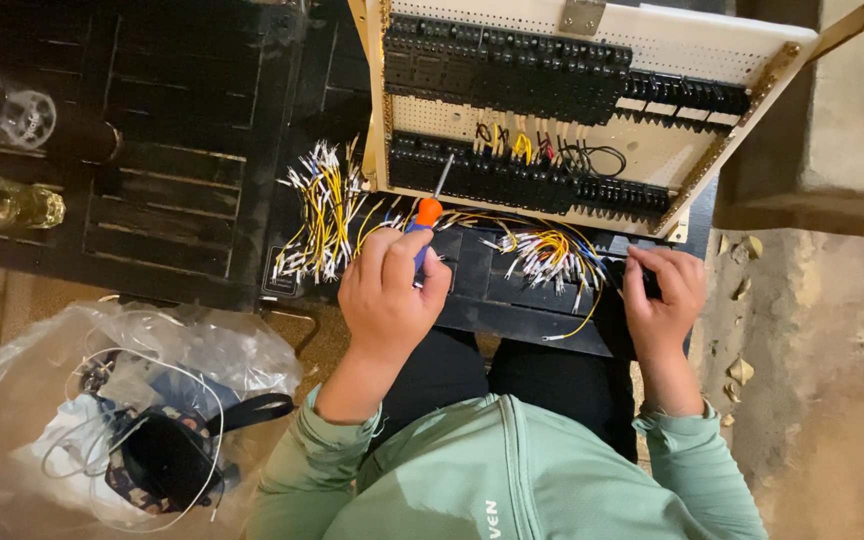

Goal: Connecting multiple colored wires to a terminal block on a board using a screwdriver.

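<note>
Wiring a white perforated panel [652, 45] that leans upright in front of the person, with 2 rows of black terminal blocks on it: upper row [512, 65], lower row [512, 180]. Left hand [389, 290] is clenched on a screwdriver [426, 222] with an orange and blue handle; its shaft points up and its tip meets the lower row near that row's left end. Right hand [662, 290] is curled on a small dark object at the right edge of the black tray [512, 300] on the lap; what the object is cannot be told.

Progress, judged from the layout: only a short stretch of the lower row carries wires [542, 150], a few yellow, red and black loops near its middle. Upper row shows no wires. 2 loose bundles of yellow wires with white tips wait unused, 1 left of the panel [317, 215], 1 on the tray [547, 255]. Most of the wiring appears left to do.

Surroundings: clear plastic bag [102, 410] with cords and a dark pouch lies on the floor at left; dark slatted table [172, 150] beyond it.
</note>
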